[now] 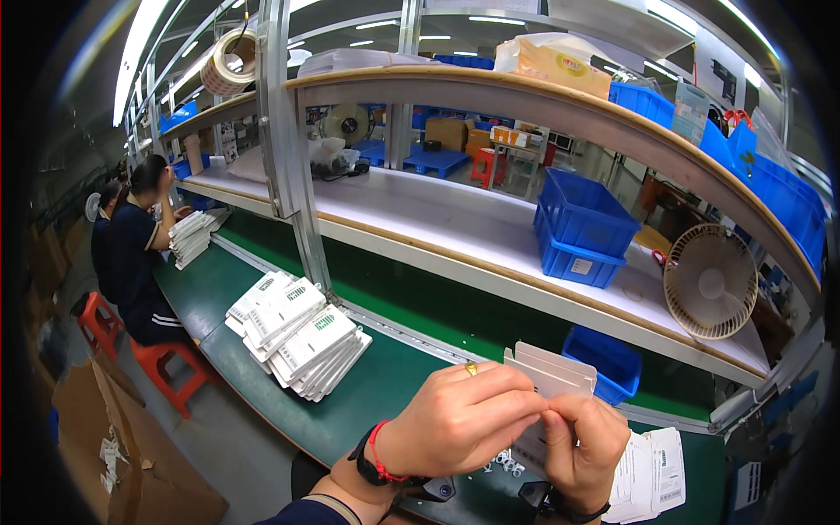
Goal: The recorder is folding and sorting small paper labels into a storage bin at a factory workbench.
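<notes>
My left hand [468, 420] and my right hand [584, 451] meet over the near part of the green table [394, 376]. Between them stands a thin white carton [549, 369], its upper end open with the flaps raised. Fingers and thumbs of both hands are pinched together at the carton's near side; the exact grip of the fingertips is partly hidden. Below my hands lie several small white ring-like pieces [506, 464]. Flat white cartons [652, 477] lie beside my right hand. Further left, a leaning stack of white printed cartons [302, 337] rests on the table.
A metal-framed shelf [455, 241] runs along the back, with stacked blue bins [582, 232] and a round fan [710, 280]. Another blue bin [604, 360] sits beneath it. Two people [140, 236] sit at the far left near red stools [171, 372]. A large cardboard box [131, 446] stands lower left.
</notes>
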A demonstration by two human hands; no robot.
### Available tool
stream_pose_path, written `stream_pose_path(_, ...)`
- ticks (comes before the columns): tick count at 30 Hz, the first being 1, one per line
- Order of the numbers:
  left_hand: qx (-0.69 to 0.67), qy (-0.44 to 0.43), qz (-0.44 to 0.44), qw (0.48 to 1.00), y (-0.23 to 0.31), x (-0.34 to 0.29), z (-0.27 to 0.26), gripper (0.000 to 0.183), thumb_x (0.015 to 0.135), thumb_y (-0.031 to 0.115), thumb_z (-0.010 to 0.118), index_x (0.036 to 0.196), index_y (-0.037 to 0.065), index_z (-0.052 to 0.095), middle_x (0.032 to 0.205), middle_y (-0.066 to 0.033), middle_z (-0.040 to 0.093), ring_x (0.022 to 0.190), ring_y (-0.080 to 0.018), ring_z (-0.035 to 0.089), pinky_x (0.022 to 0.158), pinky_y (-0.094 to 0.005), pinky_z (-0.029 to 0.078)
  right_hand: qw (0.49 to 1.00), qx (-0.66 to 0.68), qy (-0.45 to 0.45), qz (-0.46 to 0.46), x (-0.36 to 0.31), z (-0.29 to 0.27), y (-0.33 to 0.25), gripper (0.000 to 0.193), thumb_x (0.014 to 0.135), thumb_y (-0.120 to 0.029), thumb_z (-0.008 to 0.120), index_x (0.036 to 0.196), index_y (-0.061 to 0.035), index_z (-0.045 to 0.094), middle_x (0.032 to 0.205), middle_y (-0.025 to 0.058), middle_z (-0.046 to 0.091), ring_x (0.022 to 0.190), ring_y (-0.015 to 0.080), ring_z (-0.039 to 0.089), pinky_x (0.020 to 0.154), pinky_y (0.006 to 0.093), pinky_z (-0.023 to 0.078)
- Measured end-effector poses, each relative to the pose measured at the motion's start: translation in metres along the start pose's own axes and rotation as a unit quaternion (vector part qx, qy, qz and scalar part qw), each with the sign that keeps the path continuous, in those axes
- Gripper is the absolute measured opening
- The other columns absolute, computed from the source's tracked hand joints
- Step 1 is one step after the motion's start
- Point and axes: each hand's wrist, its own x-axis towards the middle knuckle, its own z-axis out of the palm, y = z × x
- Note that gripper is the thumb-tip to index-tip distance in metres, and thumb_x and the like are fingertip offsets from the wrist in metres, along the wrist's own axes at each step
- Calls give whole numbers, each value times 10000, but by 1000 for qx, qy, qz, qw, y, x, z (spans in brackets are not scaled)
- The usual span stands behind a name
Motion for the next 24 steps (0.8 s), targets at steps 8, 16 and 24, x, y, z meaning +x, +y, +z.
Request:
stream_pose_path(8, -6, 5, -4, 1000, 2, -4, -7, 196, 725, 7, 743, 911, 10, 685, 825, -99, 655, 668, -230, 629, 593, -302, 506, 1000, 13, -3, 9, 1, 6, -8, 46, 818, -23, 659, 838, 1, 625, 693, 129, 630, 582, 279, 607, 552, 319, 447)
stream_pose_path(16, 5, -17, -16, 1000, -5, 0, 6, 253, 642, -43, 730, 878, 45, 702, 819, -102, 665, 704, -268, 641, 609, -346, 507, 999, -12, -1, -37, -1, -1, 11, 142, 752, 22, 675, 879, -17, 626, 728, 104, 624, 594, 267, 602, 535, 354, 475)
stream_pose_path(24, -31, -110, -38, 993, 11, 3, -3, 180, 853, -88, 624, 1028, -49, 610, 959, -179, 626, 835, -264, 627, 736, -323, 507, 997, -9, 52, -58, -12, 3, 15, 157, 738, -110, 653, 826, -16, 563, 716, 107, 555, 626, 279, 575, 521, 371, 449)
